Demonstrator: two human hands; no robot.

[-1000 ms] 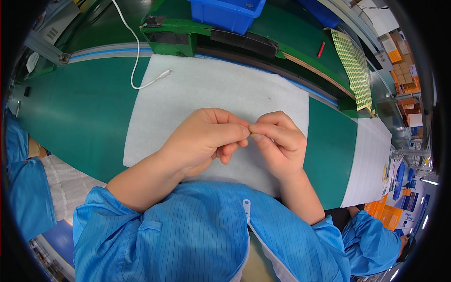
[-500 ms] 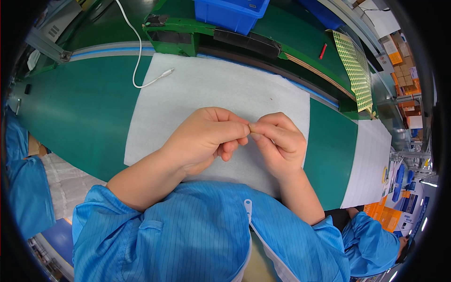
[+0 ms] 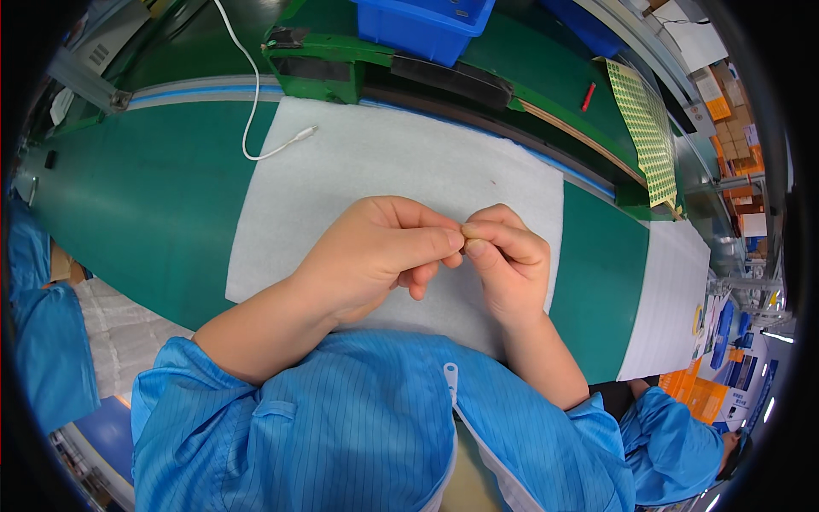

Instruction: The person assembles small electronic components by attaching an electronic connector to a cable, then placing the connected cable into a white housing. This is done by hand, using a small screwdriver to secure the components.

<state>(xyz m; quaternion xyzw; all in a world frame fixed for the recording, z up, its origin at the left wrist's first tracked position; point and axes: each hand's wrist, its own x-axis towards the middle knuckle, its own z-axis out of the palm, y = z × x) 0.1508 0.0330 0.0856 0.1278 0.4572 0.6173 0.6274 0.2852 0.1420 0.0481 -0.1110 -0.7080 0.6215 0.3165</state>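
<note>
My left hand and my right hand meet fingertip to fingertip above a white foam sheet. Thumb and forefinger are pinched together on each hand. Whatever lies between the fingertips is hidden or too small to name. On the sheet's far left part rests the plug end of a white cable, well away from both hands. A tiny dark speck lies on the sheet beyond my right hand.
A green raised shelf runs along the back, bearing a blue bin, a red pen-like item and a yellow-green sticker sheet. The green tabletop extends leftward. A person in blue sits at the right.
Both pinched hands have shifted slightly; the left fingertips sit a little farther right, and the right fingertips have moved right with them. The cable and shelf items stay put.
</note>
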